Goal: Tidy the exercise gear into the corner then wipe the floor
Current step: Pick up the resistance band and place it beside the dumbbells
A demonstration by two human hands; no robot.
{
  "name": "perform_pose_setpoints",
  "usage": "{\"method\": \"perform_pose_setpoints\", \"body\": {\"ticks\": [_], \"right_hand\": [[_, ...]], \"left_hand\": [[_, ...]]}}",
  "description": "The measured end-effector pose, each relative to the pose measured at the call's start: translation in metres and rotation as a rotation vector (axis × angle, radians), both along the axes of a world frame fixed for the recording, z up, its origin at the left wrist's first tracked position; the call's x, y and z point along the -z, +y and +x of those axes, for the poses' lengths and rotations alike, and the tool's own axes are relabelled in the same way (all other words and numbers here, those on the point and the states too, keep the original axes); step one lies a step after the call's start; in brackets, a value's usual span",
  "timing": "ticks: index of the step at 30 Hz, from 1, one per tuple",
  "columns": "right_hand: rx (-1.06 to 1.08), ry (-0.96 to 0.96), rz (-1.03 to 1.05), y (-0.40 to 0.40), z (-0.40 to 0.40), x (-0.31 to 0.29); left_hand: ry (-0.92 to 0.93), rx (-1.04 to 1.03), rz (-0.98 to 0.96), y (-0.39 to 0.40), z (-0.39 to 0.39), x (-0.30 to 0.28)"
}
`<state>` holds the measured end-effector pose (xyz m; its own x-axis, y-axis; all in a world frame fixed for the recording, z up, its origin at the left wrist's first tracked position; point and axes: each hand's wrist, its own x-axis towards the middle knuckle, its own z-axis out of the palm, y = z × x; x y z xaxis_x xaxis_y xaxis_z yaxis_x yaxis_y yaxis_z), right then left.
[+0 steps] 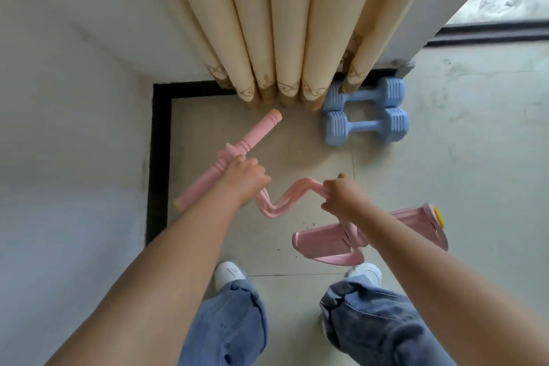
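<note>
I hold a pink pedal resistance puller above the tiled floor. My left hand [245,178] grips its pink foam handle bar [252,135], which slants from lower left to upper right. My right hand [341,197] is closed on the slack pink elastic tubes [285,197] that curve between the two hands. Below my right forearm hangs the pink foot pedal [326,242], with a yellow cap at its right end. Two light blue dumbbells [367,111] lie side by side on the floor by the curtain, one partly under its hem.
Beige curtain folds [282,24] hang into the corner, reaching the floor. A white wall [74,98] with black skirting [159,157] runs down the left. A door track and balcony lie at the upper right. My white shoes and jeans stand below. Dark specks dot the tiles.
</note>
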<state>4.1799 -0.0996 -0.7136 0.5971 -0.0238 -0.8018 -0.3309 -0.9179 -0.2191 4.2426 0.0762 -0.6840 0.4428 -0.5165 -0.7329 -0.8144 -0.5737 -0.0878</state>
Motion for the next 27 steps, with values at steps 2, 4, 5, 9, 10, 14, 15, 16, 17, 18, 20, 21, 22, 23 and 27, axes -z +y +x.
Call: {"method": "perform_pose_setpoints", "body": {"ticks": [2,4,5,9,10,14,15,16,17,18,20,21,22,23,27], "right_hand": [[-0.065,0.017,0.003,0.001,0.005,0.059],[-0.124,0.015,-0.005,-0.002,0.018,0.111],[-0.145,0.018,-0.018,-0.005,0.026,0.134],[-0.086,0.005,-0.029,-0.020,0.058,0.201],[-0.061,-0.008,-0.024,-0.025,0.064,0.210],[0.001,-0.129,-0.064,-0.042,0.073,0.235],[0.010,-0.163,-0.088,-0.045,0.072,0.241],[0.012,-0.185,-0.116,-0.046,0.069,0.245],[0.013,-0.196,-0.148,-0.046,0.064,0.247],[0.014,-0.203,-0.181,-0.046,0.058,0.248],[0.030,-0.194,-0.272,-0.045,0.047,0.251],[0.043,-0.156,-0.319,-0.047,0.044,0.253],[0.052,-0.088,-0.359,-0.049,0.042,0.255],[0.042,0.012,-0.387,-0.050,0.041,0.255],[-0.066,0.156,-0.424,-0.047,0.026,0.262]], "left_hand": [[0.009,0.063,0.005,-0.003,0.006,0.063],[-0.002,0.142,-0.001,-0.008,0.017,0.120],[-0.016,0.173,0.004,-0.011,0.023,0.145],[-0.093,0.193,-0.061,-0.019,0.057,0.224],[-0.109,0.168,-0.096,-0.021,0.065,0.236],[-0.200,0.007,-0.333,-0.024,0.090,0.264],[-0.195,-0.160,-0.322,-0.023,0.093,0.266],[-0.190,-0.330,-0.311,-0.020,0.093,0.267],[-0.201,-0.438,-0.299,-0.017,0.093,0.269],[-0.222,-0.479,-0.299,-0.015,0.090,0.274],[-0.221,-0.585,-0.295,-0.010,0.082,0.285],[-0.192,-0.664,-0.293,-0.010,0.078,0.288],[-0.180,-0.728,-0.299,-0.011,0.075,0.289],[-0.175,-0.785,-0.305,-0.014,0.073,0.289],[-0.168,-1.063,-0.406,-0.027,0.061,0.287]]}}
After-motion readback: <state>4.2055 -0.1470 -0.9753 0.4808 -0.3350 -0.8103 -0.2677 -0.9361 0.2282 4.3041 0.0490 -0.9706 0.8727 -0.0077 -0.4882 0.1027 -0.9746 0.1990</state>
